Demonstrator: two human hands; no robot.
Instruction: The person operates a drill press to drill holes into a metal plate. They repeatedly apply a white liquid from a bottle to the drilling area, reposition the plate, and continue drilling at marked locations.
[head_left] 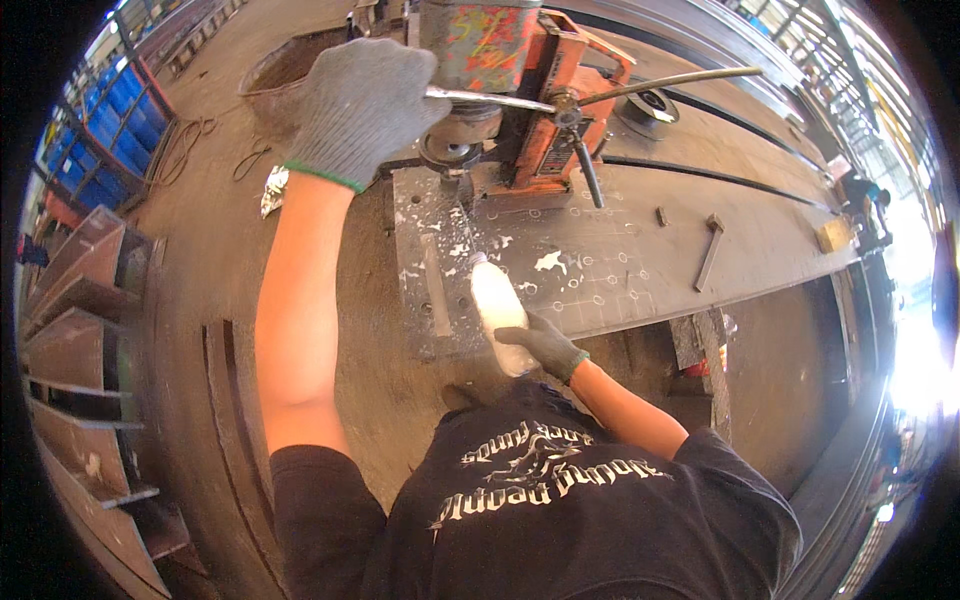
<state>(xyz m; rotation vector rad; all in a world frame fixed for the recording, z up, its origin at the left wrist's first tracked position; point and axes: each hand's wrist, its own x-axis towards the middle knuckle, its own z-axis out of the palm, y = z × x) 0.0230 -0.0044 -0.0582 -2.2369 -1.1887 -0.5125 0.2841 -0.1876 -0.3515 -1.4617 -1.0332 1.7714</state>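
Observation:
My left hand (pixel 365 110), in a grey knit glove, is closed round the end of a metal feed lever (pixel 500 99) on an orange drilling machine (pixel 550 130). The machine stands on a dark steel plate (pixel 640 230), its cutter (pixel 456 185) close above the plate. My right hand (pixel 545 345), gloved too, grips the lower part of a clear plastic bottle (pixel 497 305) holding white liquid. The bottle is tilted, its tip toward the cutter. Splashes of white liquid (pixel 550 262) and small chalk circles mark the plate.
A hammer-like tool (pixel 710 252) and a flat metal strip (pixel 435 285) lie on the plate. Behind stands a round metal tub (pixel 285 75). Steel sections (pixel 85 350) are stacked at the left, near blue barrels (pixel 110 120). A yellowish block (pixel 833 236) sits at the plate's right end.

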